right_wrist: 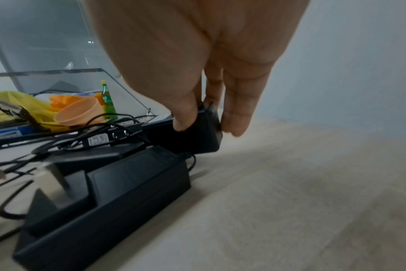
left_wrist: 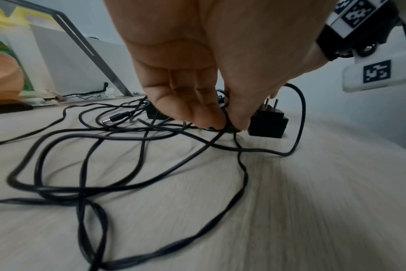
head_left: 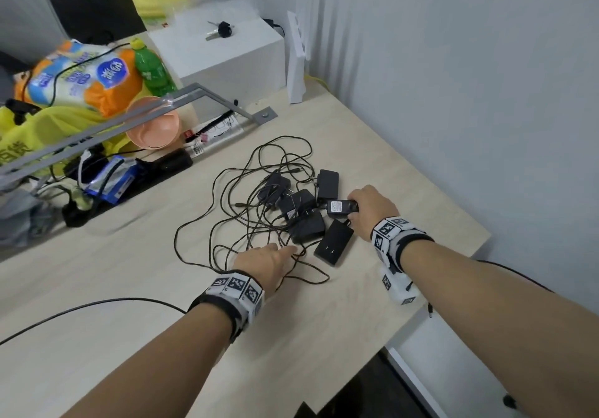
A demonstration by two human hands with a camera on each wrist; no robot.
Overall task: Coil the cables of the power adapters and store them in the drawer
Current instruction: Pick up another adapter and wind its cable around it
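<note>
**Both hands in the adapter pile**

We see a heap of black power adapters [head_left: 304,213] on the light wooden desk [head_left: 129,288], their thin black cables [head_left: 246,190] spread in loose, tangled loops to the left of the bodies. No drawer shows in any view.

The right hand [head_left: 372,210] grips one adapter with a white label [head_left: 340,206]: in the right wrist view the thumb and fingers [right_wrist: 240,117] are curled round its black body, which is tilted up above the flat adapter [head_left: 334,244] lying nearest us.

The left hand [head_left: 265,263] reaches into the tangle; in the left wrist view its fingertips [left_wrist: 211,119] pinch a cable strand where several cross, just beside an adapter standing with its prongs upward [left_wrist: 268,121].

Of containers, we note a peach plastic cup [head_left: 155,125] lying on its side among the clutter beyond the desk edge; we cannot see anything in it. Beside it stands a green bottle [head_left: 150,70].
</note>
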